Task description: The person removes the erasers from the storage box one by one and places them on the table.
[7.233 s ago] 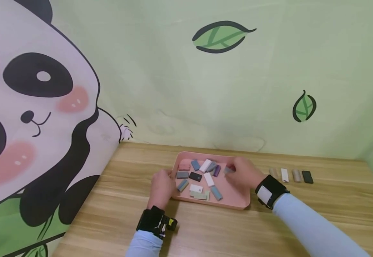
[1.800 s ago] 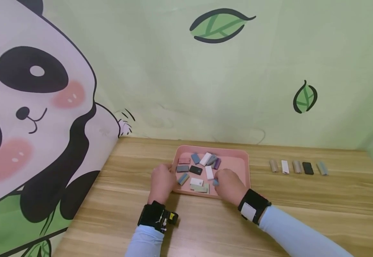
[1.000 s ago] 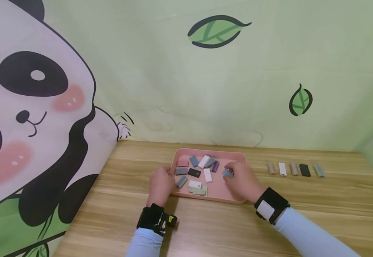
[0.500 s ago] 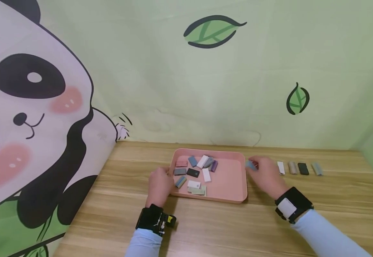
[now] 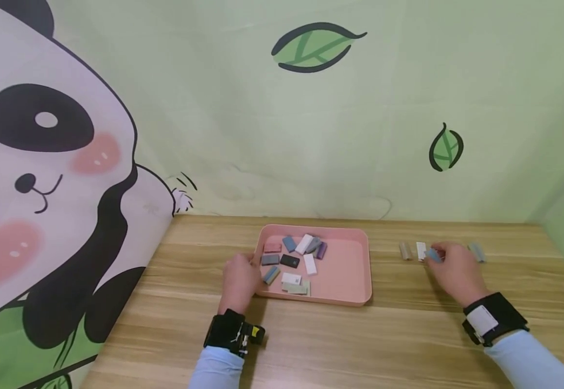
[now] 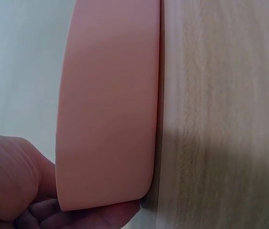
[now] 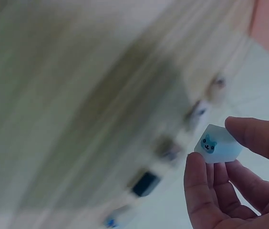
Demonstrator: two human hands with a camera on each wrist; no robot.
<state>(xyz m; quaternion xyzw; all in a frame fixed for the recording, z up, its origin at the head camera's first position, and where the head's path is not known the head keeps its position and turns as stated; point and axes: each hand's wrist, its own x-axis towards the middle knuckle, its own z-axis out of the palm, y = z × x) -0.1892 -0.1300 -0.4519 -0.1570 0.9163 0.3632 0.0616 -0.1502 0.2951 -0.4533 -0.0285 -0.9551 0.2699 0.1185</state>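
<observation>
Right grip (image 5: 457, 272) pinching, left grip (image 5: 239, 278) curled (arms (image 5: 535, 356) well apart).

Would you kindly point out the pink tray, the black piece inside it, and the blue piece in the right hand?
Pink tray (image 5: 342, 270): head view, bare part of its floor.
Black piece (image 5: 289, 261): head view, upper side.
Blue piece (image 7: 222, 145): right wrist view, middle of its visible surface.

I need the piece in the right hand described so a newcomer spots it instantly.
From the pink tray, go right along the wooden table to the row of small blocks. There the right hand pinches a light-blue block. Unlike its neighbours lying in the row, it is held; a teal animal face marks its end.
</observation>
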